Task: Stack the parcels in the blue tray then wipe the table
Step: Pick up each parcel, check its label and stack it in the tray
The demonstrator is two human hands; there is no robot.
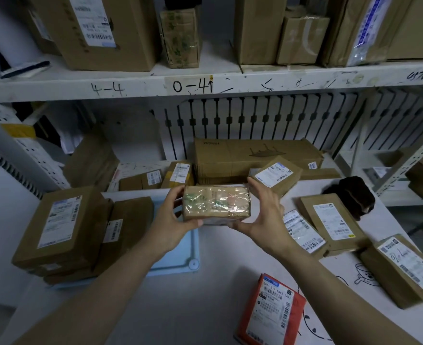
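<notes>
Here, the left hand (170,220) grips the left end of a taped parcel (216,202), thumb under its near edge and fingers curled over the top. The right hand (260,215) pinches the right end between a thumb below and fingers reaching up the side. The parcel, brown and wrapped in shiny clear tape, is held level in the air, off the tabletop (205,307) and above the far right part of the blue tray (183,257). The tray lies toward the tabletop's left edge. Its left part carries a stack of brown parcels (58,225) with white labels, and a lower parcel (128,220) sits just beside them. Toward the right edge lie loose parcels: a flat labelled parcel (335,220), a bulkier parcel (402,270) at the edge itself, and an orange parcel (270,310) at the near edge. Near the far right corner is a dark lump (354,195), possibly a cloth, though it is too dim to be sure. A long carton (255,158) runs along the far edge with a small labelled box (275,175) in front of it. Above hangs a white shelf (205,83) loaded with cartons.
</notes>
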